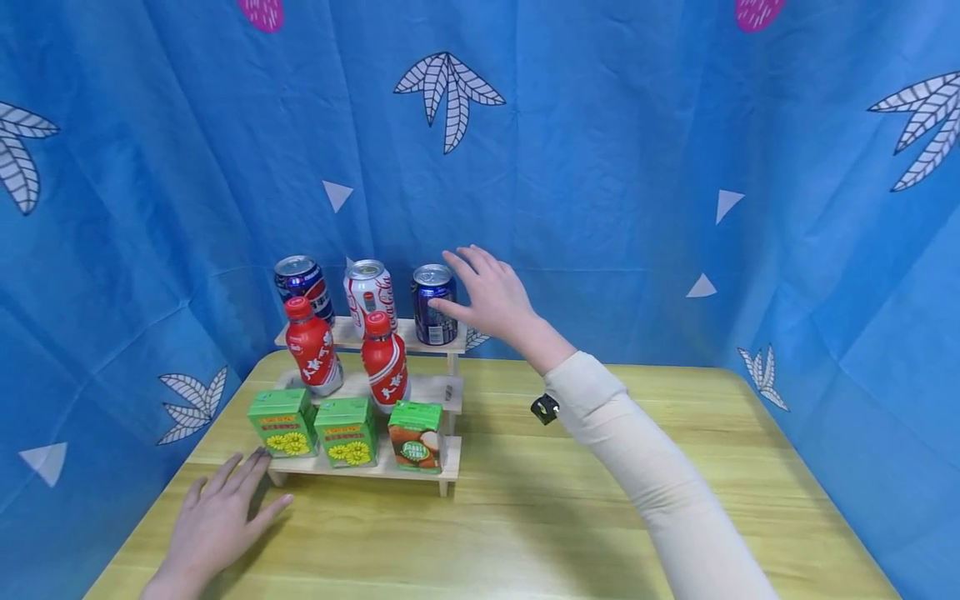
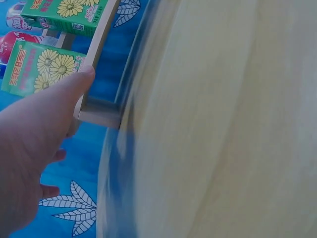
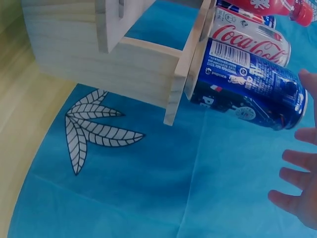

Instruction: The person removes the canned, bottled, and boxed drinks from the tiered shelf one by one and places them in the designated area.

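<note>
Blue curtain behind; hands near rack, blue can.

The right can is dark blue with a white barcode panel and a silver top; the left can is dark blue marked with red and white. The middle can is white and silver with red lettering. Both bottles are red with white writing and red caps. Two boxes are green with yellow flowers; the third box shows green, brown and white. The rack is pale wood, the table yellowish, streaked wood. The sleeve is cream. The cloth is blue with dark-veined white leaves, pale triangles and pink shapes.
</note>
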Demonstrator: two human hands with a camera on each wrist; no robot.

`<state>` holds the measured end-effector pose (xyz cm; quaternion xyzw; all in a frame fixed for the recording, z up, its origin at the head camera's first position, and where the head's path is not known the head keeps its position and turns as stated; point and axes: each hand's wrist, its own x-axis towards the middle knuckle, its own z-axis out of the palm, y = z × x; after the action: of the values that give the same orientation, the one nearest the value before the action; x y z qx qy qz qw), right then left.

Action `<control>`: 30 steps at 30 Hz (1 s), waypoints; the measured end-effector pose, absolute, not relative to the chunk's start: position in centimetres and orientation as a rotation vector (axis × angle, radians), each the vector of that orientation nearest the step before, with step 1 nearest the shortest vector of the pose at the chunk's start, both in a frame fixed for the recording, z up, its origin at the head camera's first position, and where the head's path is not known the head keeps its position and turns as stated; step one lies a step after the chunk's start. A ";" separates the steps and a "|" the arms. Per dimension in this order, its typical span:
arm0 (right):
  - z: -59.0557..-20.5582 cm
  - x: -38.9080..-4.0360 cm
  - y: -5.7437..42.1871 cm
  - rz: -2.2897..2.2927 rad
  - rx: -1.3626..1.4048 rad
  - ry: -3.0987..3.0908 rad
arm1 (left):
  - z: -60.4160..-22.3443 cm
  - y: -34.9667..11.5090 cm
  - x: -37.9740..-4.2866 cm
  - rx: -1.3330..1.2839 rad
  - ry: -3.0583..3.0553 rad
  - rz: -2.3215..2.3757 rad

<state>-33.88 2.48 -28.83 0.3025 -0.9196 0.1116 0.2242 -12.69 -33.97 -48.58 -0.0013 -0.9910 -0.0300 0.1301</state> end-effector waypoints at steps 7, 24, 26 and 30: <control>-29.1 -34.2 1.4 0.354 0.821 -2.594 | -48.6 -34.0 -12.7 -0.034 -2.874 -0.056; -29.2 -34.9 -0.2 0.364 0.770 -2.643 | -48.6 -34.3 -12.9 -0.050 -2.870 -0.071; -29.3 -34.9 -0.3 0.377 0.774 -2.641 | -48.6 -34.3 -12.8 -0.051 -2.867 -0.073; -29.6 -34.9 -0.4 0.430 0.770 -2.634 | -48.4 -34.4 -12.8 -0.057 -2.856 -0.072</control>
<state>-34.87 -0.36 -29.63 0.2727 -0.9326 0.1524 0.1808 -12.76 -34.39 -48.42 -0.0197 -0.9894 -0.0248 0.1415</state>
